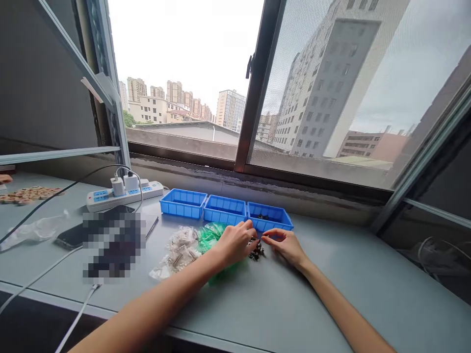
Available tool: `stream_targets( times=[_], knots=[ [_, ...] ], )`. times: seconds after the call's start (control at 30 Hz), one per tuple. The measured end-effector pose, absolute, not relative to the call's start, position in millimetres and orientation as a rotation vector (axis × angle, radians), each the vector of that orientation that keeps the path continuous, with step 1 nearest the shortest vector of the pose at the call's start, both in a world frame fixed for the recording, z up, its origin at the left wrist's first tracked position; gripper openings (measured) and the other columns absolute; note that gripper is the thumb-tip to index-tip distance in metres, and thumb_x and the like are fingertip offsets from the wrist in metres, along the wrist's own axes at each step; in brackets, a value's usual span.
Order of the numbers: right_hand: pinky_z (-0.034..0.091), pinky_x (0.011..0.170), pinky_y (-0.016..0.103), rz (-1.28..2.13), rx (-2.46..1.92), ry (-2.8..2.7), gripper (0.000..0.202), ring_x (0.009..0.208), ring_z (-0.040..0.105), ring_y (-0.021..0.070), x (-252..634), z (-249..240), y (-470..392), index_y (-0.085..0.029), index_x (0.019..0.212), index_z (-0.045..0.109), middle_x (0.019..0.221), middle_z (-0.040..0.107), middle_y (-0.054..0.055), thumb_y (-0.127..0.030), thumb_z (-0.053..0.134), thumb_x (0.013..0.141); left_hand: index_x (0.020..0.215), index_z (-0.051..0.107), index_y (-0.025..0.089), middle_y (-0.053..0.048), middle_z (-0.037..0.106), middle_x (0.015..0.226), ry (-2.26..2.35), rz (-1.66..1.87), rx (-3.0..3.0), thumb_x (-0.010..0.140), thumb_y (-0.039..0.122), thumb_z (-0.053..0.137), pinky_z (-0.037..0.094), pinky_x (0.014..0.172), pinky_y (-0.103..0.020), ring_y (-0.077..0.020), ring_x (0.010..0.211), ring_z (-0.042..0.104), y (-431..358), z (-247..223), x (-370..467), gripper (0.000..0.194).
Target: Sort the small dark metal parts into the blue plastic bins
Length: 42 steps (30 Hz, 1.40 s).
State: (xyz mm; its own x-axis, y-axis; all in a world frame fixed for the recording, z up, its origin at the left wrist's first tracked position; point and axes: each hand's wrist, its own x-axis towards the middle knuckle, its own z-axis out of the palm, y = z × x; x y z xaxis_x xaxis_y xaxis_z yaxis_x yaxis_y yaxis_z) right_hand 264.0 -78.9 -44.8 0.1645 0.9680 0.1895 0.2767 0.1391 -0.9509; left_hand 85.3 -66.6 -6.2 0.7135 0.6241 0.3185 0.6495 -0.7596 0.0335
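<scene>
A small pile of shiny dark parts (256, 252), too small to name, lies on the grey tabletop between my hands. My left hand (238, 241) reaches over the pile from the left, its fingers curled down, and whatever is in them is hidden. On the pile's right side, my right hand (286, 246) has thumb and forefinger brought together in a pinch; I cannot make out what is between them. A green plastic bag (210, 237) lies partly under my left hand and forearm. Beside it are clear plastic bags (180, 252) with small metal pieces inside.
Behind my hands stand three blue bins, the left bin (183, 210), the middle bin (224, 215) and the right bin (274, 223), which holds some dark parts. To the left are a power strip (152, 190) with chargers, cables, a phone (69, 237) and a pixelated patch.
</scene>
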Motion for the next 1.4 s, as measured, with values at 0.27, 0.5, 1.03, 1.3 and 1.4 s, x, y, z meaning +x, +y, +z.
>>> stream_targets(
  times=[0.27, 0.5, 1.03, 1.3, 1.4],
  knots=[
    [0.021, 0.034, 0.022, 0.854, -1.257, -1.225, 0.050, 0.037, 0.039, 0.0086, 259.2, -43.8, -79.0, -0.018, 0.067, 0.071, 0.046, 0.056, 0.000, -0.060, 0.075, 0.040, 0.098, 0.061, 0.020, -0.004, 0.059, 0.100, -1.069, -0.488, -2.832, 0.087, 0.034, 0.051, 0.050, 0.068, -0.026, -0.0207, 0.094, 0.060, -64.4, -7.5, 83.6, 0.021],
    [0.023, 0.035, 0.020, 1.047, -1.191, -1.198, 0.053, 0.041, 0.042, 0.0062, 243.6, -38.2, -84.3, -0.018, 0.082, 0.070, 0.067, 0.067, 0.002, -0.053, 0.078, 0.043, 0.090, 0.062, 0.018, -0.004, 0.059, 0.100, -1.062, -0.532, -2.812, 0.088, 0.039, 0.049, 0.049, 0.067, -0.025, -0.0191, 0.092, 0.060, -61.8, -6.2, 82.4, 0.024],
    [0.022, 0.039, 0.019, 1.224, -1.141, -1.184, 0.054, 0.047, 0.038, 0.0056, 245.4, -31.3, -90.8, -0.020, 0.096, 0.067, 0.073, 0.066, 0.002, -0.044, 0.079, 0.050, 0.096, 0.059, 0.022, -0.001, 0.058, 0.098, -1.134, -0.724, -2.799, 0.092, 0.027, 0.041, 0.045, 0.061, -0.021, -0.0139, 0.083, 0.060, -63.6, -5.8, 85.4, 0.020],
    [0.021, 0.039, 0.019, 1.262, -1.114, -1.136, 0.053, 0.046, 0.035, 0.0043, 245.5, -28.2, -92.1, -0.020, 0.098, 0.066, 0.074, 0.064, 0.001, -0.041, 0.079, 0.051, 0.096, 0.060, 0.021, -0.002, 0.057, 0.100, -1.121, -0.750, -2.785, 0.092, 0.032, 0.040, 0.046, 0.061, -0.022, -0.0142, 0.081, 0.061, -63.8, -6.1, 84.9, 0.023],
    [0.020, 0.040, 0.019, 1.263, -1.111, -1.118, 0.050, 0.045, 0.034, 0.0041, 244.7, -26.9, -92.4, -0.021, 0.096, 0.067, 0.072, 0.062, 0.000, -0.040, 0.078, 0.051, 0.098, 0.059, 0.021, -0.002, 0.056, 0.102, -1.135, -0.786, -2.788, 0.090, 0.038, 0.043, 0.047, 0.060, -0.023, -0.0150, 0.080, 0.062, -63.5, -6.1, 84.6, 0.024]
  ],
)
